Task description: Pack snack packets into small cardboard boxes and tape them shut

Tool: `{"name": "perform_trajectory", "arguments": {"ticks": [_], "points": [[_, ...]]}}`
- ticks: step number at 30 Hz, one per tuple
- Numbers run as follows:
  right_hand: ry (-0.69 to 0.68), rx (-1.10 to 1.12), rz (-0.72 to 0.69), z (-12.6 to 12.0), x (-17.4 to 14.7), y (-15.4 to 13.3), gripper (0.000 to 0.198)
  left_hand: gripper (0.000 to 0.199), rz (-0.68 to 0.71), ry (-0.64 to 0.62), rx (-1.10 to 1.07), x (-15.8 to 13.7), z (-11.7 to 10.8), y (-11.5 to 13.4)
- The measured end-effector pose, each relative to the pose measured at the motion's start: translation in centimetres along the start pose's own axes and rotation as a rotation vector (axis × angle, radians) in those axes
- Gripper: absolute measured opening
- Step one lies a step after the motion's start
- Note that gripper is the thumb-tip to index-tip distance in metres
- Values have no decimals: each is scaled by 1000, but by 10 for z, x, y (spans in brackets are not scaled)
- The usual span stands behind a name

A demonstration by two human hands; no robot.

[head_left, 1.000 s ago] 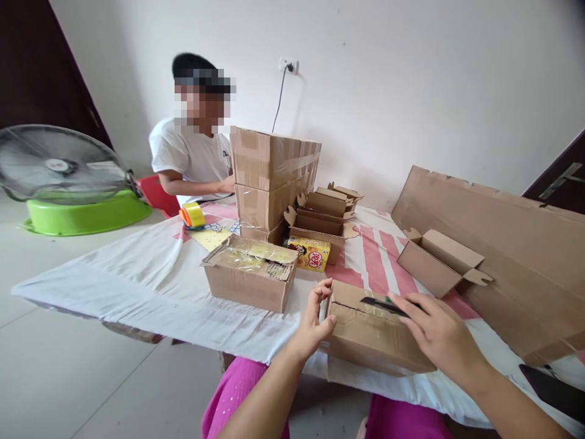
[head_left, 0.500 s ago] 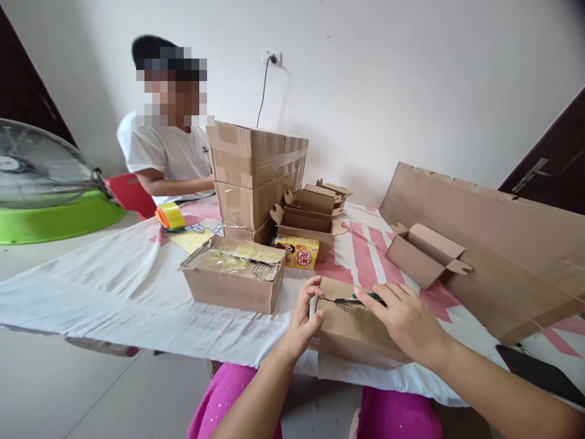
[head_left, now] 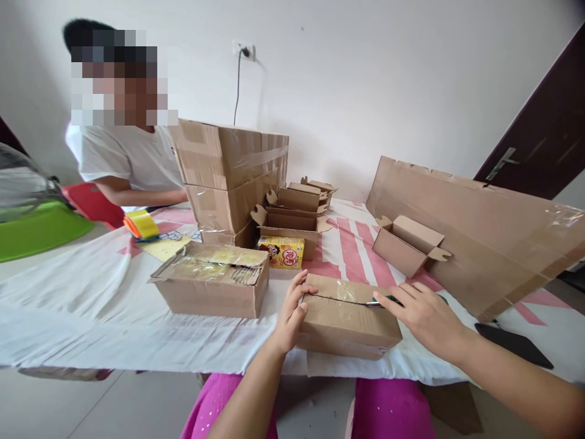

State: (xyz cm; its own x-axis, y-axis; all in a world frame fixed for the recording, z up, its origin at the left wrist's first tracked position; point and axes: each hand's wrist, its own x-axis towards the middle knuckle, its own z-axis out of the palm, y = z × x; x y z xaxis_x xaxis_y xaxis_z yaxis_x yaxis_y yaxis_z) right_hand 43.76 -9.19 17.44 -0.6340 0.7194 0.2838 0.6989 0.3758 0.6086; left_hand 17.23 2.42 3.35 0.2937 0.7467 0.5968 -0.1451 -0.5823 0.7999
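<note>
In front of me on the table edge lies a closed cardboard box (head_left: 347, 326) with clear tape on top and a dark slit along its lid seam. My left hand (head_left: 293, 311) grips the box's left end, fingertips on the lid and thumb on the near side. My right hand (head_left: 418, 311) is closed around a green-handled cutter (head_left: 387, 300), its pale blade tip at the right part of the seam. Most of the cutter is hidden by the fingers. Left of it sits another taped box (head_left: 212, 299) with a torn top, beside a small yellow printed box (head_left: 287, 253).
Stacked taped cartons (head_left: 228, 183) stand behind. Open small boxes (head_left: 290, 222) line up beside them. On the right are another open box (head_left: 402, 247), a large cardboard sheet (head_left: 466, 225) and a dark flat object (head_left: 514, 344). A person (head_left: 132, 158) sits at far left near a yellow-orange roll (head_left: 142, 224).
My right hand has drawn the cutter rightward along the seam, near the box's right end. My left hand stays on the left end. The whole view has shifted to the right.
</note>
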Motion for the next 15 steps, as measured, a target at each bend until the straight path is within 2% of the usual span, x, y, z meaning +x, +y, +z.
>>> {"name": "perform_trajectory", "arguments": {"ticks": [3, 6, 9, 11, 15], "points": [[3, 93, 137, 2, -22, 13, 50, 41, 13, 21, 2, -1, 1, -1], [47, 211, 396, 18, -53, 26, 39, 38, 51, 93, 9, -4, 4, -1], [31, 349, 679, 57, -90, 29, 44, 38, 79, 183, 35, -9, 9, 2], [-59, 434, 809, 92, -112, 21, 43, 38, 90, 215, 90, -11, 12, 5], [-245, 567, 862, 151, -137, -11, 43, 33, 104, 174, 184, -13, 12, 13]]}}
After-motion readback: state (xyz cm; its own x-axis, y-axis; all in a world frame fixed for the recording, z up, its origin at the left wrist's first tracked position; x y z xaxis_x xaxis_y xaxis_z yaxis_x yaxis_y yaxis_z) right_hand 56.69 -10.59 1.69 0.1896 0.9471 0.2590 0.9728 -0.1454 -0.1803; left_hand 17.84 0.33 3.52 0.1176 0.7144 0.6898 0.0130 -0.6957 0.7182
